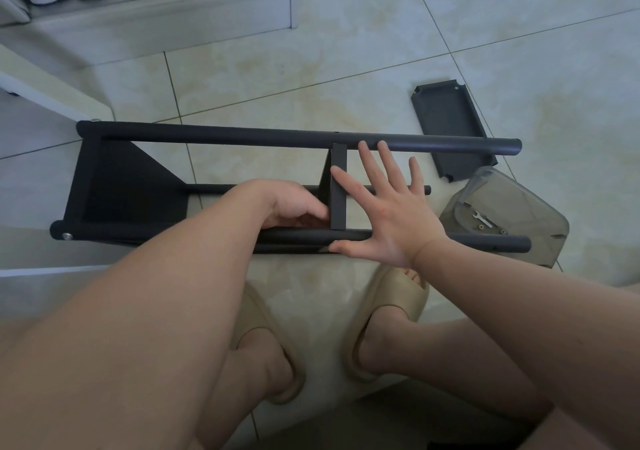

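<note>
Black rack frame (221, 136) lay across the tiled floor. Left hand (291, 203) was curled against its middle panel (337, 189), and I couldn't tell if the fingers pinched anything. Right hand (391, 214) had its fingers spread wide, thumb touching the near tube. Spare panel (446, 120) lay far right.

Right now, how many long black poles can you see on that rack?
3. The far pole lies along the top, the near pole runs under the right hand, and a thin rod runs between them. Another may be hidden underneath.
</note>
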Motion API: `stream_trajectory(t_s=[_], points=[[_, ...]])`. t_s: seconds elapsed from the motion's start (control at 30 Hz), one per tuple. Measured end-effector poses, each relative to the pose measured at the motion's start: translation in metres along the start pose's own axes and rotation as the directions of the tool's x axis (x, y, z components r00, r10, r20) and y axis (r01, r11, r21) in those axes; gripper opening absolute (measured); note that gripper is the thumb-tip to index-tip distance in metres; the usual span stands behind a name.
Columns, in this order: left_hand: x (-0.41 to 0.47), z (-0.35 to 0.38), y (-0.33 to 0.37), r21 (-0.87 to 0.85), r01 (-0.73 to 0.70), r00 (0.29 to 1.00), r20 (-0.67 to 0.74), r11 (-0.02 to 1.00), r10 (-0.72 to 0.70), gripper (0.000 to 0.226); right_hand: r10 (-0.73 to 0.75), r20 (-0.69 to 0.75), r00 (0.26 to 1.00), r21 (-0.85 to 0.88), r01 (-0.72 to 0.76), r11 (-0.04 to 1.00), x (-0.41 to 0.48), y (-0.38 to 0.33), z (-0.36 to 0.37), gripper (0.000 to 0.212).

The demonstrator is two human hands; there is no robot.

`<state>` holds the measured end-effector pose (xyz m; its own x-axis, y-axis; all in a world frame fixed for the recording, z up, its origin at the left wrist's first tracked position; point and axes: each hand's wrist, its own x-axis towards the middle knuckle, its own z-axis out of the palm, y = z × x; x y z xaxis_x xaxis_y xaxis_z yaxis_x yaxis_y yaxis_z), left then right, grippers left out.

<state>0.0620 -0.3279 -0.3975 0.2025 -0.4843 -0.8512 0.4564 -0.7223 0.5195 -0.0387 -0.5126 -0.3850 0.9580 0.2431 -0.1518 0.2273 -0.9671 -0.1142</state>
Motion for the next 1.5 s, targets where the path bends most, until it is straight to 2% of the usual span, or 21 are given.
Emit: stream_trajectory(t_s=[0.17,0.3,0.5,0.6,0.67,0.9,1.07,1.17,1.37,1.5], points=[[0.0015,-0.0011,-0.0024,0.044,-0.013,1.000,-0.013,0.999,0.014,0.034,-0.002,-0.001,1.000,0.000,0.002,1.000,0.0001,0.0002,0.0007,0.107],[-0.0011,-0.0023,-0.0029,-0.002,-0.011,1.000,0.001,1.000,0.011,0.022,0.002,0.010,1.000,-0.009,-0.001,1.000,0.0001,0.0001,0.0004,0.107],[0.0017,-0.0005,-0.0024,0.003,-0.016,1.000,-0.022,1.000,0.016,0.028,0.002,-0.002,1.000,-0.001,-0.002,1.000,0.0005,-0.0001,0.0001,0.108],[0.0026,-0.0002,-0.0028,0.038,-0.049,0.998,-0.032,0.998,0.050,0.019,0.001,-0.002,1.000,0.000,-0.001,1.000,0.0001,-0.0003,0.0008,0.108],[0.0022,-0.0018,-0.0034,0.035,-0.042,0.999,-0.014,0.999,0.043,0.025,0.002,-0.001,1.000,-0.001,-0.002,1.000,-0.0004,0.0000,0.0010,0.107],[0.0000,-0.0011,-0.0030,0.014,-0.042,0.999,-0.001,0.999,0.042,0.023,0.003,0.016,1.000,-0.001,-0.003,1.000,0.0004,0.0002,-0.0007,0.107],[0.0040,0.0021,-0.0024,0.049,-0.062,0.996,-0.062,0.997,0.065,0.030,0.010,0.030,1.000,0.005,-0.011,1.000,-0.0002,0.0001,-0.0023,0.107],[0.0015,0.0003,-0.0024,0.023,-0.054,0.998,-0.027,0.998,0.055,0.024,0.010,0.036,0.999,-0.007,-0.010,1.000,0.0000,0.0004,-0.0023,0.107],[0.0032,-0.0018,-0.0050,-0.054,-0.033,0.999,0.034,0.998,0.035,0.026,0.011,0.028,1.000,0.001,-0.011,1.000,0.0001,-0.0004,-0.0012,0.107],[0.0053,-0.0007,-0.0045,-0.023,-0.048,0.999,-0.027,0.999,0.047,0.026,0.008,0.022,1.000,0.002,-0.008,1.000,0.0002,0.0000,-0.0011,0.108]])
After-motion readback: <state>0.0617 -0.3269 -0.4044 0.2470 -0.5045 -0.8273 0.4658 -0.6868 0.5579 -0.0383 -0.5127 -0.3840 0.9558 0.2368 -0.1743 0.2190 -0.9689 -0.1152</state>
